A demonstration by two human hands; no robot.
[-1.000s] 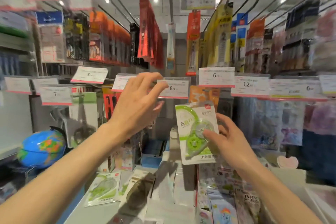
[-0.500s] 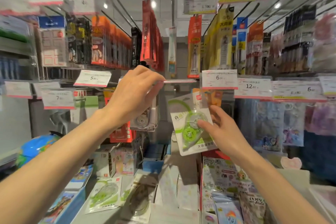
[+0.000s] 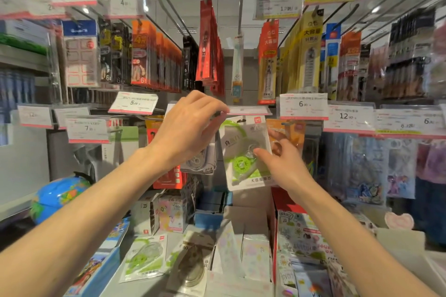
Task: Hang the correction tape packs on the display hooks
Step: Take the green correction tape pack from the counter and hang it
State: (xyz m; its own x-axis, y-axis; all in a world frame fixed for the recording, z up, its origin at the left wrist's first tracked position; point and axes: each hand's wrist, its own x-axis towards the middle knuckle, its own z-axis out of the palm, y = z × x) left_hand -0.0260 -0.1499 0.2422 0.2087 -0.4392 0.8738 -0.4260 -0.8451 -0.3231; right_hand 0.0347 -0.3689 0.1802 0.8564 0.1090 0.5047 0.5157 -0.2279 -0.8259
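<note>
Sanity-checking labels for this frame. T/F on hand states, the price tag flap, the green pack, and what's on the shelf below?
1. The left hand pinches the price tag flap, tipped up flat. True.
2. The right hand holds the green correction tape pack up just under that flap. True.
3. The green pack lies flat on the shelf. False: it is held up at hook level; other packs lie on the shelf below.
4. The globe sits at lower right. False: lower left.
5. The tag right of the flap reads 6. True.
</note>
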